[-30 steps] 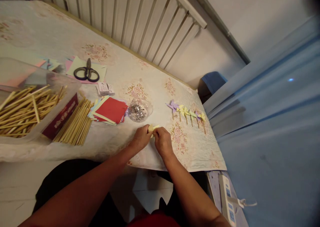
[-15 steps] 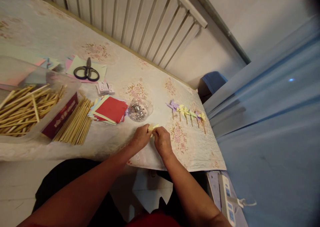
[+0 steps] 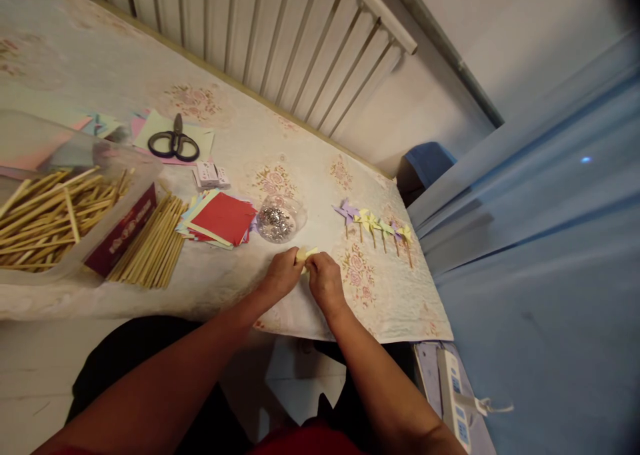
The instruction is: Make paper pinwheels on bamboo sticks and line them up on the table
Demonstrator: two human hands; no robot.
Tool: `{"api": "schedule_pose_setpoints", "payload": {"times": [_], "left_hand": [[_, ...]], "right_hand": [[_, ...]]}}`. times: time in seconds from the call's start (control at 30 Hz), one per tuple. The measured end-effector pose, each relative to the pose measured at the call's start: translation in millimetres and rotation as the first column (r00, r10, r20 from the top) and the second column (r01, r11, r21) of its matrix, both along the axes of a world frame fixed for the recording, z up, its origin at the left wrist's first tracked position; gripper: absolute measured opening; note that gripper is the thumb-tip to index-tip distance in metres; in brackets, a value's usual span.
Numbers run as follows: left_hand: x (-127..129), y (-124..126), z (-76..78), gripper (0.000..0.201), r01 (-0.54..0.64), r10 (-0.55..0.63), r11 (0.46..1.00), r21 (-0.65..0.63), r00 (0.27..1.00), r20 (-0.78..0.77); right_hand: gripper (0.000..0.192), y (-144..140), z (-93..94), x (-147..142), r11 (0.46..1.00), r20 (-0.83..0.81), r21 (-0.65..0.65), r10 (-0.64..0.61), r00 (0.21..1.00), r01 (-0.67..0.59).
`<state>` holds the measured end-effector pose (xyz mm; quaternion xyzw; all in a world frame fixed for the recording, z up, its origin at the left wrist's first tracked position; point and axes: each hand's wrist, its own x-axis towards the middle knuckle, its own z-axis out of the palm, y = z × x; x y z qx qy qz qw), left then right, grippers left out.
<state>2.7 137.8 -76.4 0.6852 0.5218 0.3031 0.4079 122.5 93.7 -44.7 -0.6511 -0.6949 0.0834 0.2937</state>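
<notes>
Hands meeting over yellow paper at table's near edge, head view.

We see our left hand [image 3: 281,275] and right hand [image 3: 324,278] side by side, fingertips of both pinching a small pale yellow paper piece [image 3: 306,254] just above the floral tablecloth [image 3: 230,141]. Just beyond sits a clear bowl of silvery bits [image 3: 278,220], beside a stack of coloured paper squares [image 3: 220,219]. Finished paper pinwheels [image 3: 374,226] lie in a row to the right.
</notes>
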Motion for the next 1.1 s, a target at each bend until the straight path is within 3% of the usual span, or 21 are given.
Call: {"api": "schedule_pose_setpoints", "payload": {"times": [0.2, 0.27, 0.43, 0.53, 0.63, 0.7, 0.83, 0.93, 1.0, 1.1], "left_hand": [[0.0, 0.2, -0.4, 0.012, -0.005, 0.005, 1.000, -0.016, 0.999, -0.031], [0.1, 0.3, -1.4, 0.013, 0.000, -0.001, 1.000, -0.011, 0.999, -0.034], [0.7, 0.9, -4.5, 0.014, -0.002, 0.003, 1.000, 0.009, 0.999, -0.036], [0.7, 1.2, -4.3, 0.014, 0.002, -0.002, 1.000, 0.002, 0.999, -0.041], [0.4, 1.3, -2.7, 0.012, 0.000, -0.001, 1.000, -0.018, 0.999, -0.051], [0.0, 1.4, -1.5, 0.012, -0.001, -0.001, 1.000, -0.026, 0.999, -0.050], [-0.7, 1.6, -0.5, 0.012, 0.001, -0.001, 1.000, -0.011, 1.000, -0.025], [-1.0, 2.0, -0.3, 0.013, -0.001, 0.001, 1.000, 0.003, 1.000, -0.013], [-1.1, 2.3, 0.1, 0.012, -0.003, 0.003, 1.000, -0.003, 1.000, -0.017], [-1.2, 2.9, 0.3, 0.012, -0.002, 0.001, 1.000, -0.024, 1.000, -0.026]], "right_hand": [[0.011, 7.3, -8.2, -1.3, 0.944, -0.339, -0.263, -0.286, 0.896, 0.201], [0.011, 6.4, -6.1, -2.0, 0.955, -0.297, -0.231, -0.250, 0.921, 0.185], [0.013, 1.8, 2.1, -2.1, 1.000, -0.040, -0.026, -0.012, 0.999, 0.011], [0.012, 4.4, -1.2, -2.2, 0.992, -0.138, -0.087, -0.097, 0.986, 0.086], [0.011, 9.0, -7.6, -2.4, 0.942, -0.339, -0.275, -0.282, 0.898, 0.193], [0.009, 10.2, -8.9, -2.1, 0.924, -0.385, -0.327, -0.322, 0.865, 0.199], [0.013, 6.6, -1.0, -0.5, 0.991, -0.149, -0.119, -0.086, 0.985, 0.068], [0.016, 4.0, 4.4, -0.1, 0.998, 0.005, -0.028, 0.052, 0.999, -0.051], [0.016, 4.9, 2.8, -0.4, 0.999, -0.038, -0.039, 0.009, 0.999, -0.010], [0.012, 9.8, -6.0, -1.0, 0.974, -0.272, -0.175, -0.190, 0.943, 0.146]]}}
